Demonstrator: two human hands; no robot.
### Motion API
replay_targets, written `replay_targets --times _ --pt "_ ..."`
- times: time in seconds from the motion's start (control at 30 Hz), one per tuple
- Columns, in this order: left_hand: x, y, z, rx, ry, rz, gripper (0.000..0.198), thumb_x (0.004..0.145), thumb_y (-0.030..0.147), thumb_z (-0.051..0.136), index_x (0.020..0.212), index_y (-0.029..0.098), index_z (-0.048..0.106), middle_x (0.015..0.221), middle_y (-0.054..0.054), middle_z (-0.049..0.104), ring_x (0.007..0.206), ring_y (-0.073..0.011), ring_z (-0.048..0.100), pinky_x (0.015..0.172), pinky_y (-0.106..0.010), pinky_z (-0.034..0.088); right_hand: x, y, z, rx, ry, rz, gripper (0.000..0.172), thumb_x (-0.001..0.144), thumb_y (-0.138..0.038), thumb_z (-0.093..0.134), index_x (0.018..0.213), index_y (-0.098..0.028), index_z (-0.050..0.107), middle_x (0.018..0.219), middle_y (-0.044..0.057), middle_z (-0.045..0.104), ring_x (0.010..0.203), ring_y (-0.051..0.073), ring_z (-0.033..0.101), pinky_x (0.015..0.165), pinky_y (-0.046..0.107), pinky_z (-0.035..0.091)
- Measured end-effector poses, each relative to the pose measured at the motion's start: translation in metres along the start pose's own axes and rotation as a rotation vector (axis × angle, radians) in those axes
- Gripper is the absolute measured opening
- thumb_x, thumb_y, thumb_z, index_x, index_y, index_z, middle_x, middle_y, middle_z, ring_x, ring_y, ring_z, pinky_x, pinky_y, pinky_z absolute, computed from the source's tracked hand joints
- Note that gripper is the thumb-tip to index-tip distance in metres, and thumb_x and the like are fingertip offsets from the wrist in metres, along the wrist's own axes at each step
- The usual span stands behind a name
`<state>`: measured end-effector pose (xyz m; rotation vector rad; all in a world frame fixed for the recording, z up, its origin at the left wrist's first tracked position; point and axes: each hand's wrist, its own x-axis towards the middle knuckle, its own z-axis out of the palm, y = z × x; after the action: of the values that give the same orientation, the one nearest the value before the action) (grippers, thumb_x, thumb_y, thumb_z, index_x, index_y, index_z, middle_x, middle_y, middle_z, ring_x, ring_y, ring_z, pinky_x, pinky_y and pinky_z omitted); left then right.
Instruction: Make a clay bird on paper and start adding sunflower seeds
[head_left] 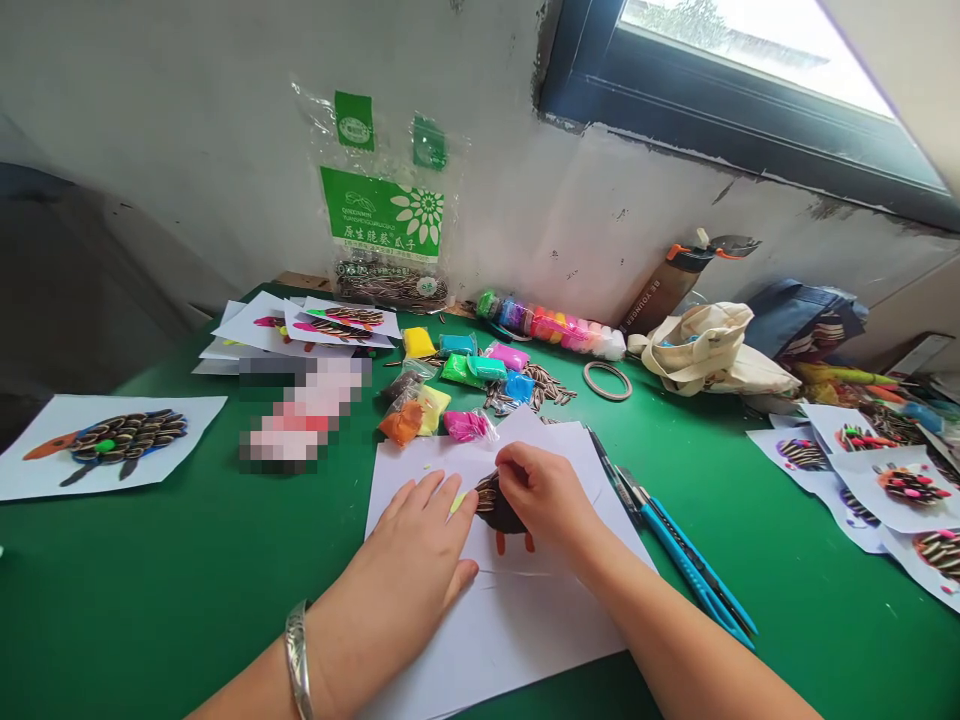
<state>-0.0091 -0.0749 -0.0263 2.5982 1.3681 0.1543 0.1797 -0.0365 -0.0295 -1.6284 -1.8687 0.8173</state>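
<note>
White paper [517, 625] lies in front of me with a dark clay animal figure [501, 517] on it. The figure has two orange legs, and striped sunflower seeds [486, 494] cover its left part. My left hand [412, 540] rests flat on the paper, fingers stretched out and their tips at the figure's left edge beside a bit of yellow clay [459, 500]. Over the figure's upper right side, my right hand [551, 500] is closed in a pinch. Whatever sits between its fingertips is hidden.
Behind the paper are coloured clay packets [469, 370] and loose sunflower seeds [547, 385]. Blue-handled scissors [697, 565] and a cutter [615, 475] lie on the right. Finished seed pictures [127, 440] lie at both sides. A seed bag [386, 220] leans on the wall.
</note>
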Motion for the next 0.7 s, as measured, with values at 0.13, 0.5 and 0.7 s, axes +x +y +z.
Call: replay_targets --times 0.13,0.5,0.7 --pt "-0.001 0.0 0.003 0.018 0.01 0.004 0.052 0.083 0.025 0.062 0.133 0.016 0.052 0.143 -0.016 0.049 0.134 -0.0364 0.041 0.109 -0.055 0.037 0.001 -0.001 0.002 -0.066 0.029 -0.049 0.019 0.085 -0.022 0.047 0.074 -0.024 0.062 0.06 -0.002 0.06 0.049 0.014 0.057 0.043 0.023 0.034" --pt "0.002 0.003 -0.001 0.005 -0.056 -0.023 0.054 0.083 0.025 0.064 0.134 0.014 0.052 0.144 -0.018 0.047 0.135 -0.0378 0.039 0.109 -0.057 0.036 0.002 -0.005 0.003 -0.147 -0.018 -0.084 0.024 0.086 -0.019 0.046 0.071 -0.023 0.063 0.063 -0.001 0.059 0.052 0.013 0.055 0.048 0.023 0.034" --pt "0.004 0.004 -0.007 0.014 -0.099 -0.023 0.053 0.085 0.027 0.062 0.136 0.014 0.05 0.145 -0.017 0.046 0.136 -0.0379 0.037 0.109 -0.057 0.035 0.001 0.007 -0.004 -0.172 0.049 -0.111 0.02 0.087 -0.02 0.049 0.094 -0.023 0.068 0.081 0.002 0.061 0.065 0.014 0.057 0.058 0.024 0.042"
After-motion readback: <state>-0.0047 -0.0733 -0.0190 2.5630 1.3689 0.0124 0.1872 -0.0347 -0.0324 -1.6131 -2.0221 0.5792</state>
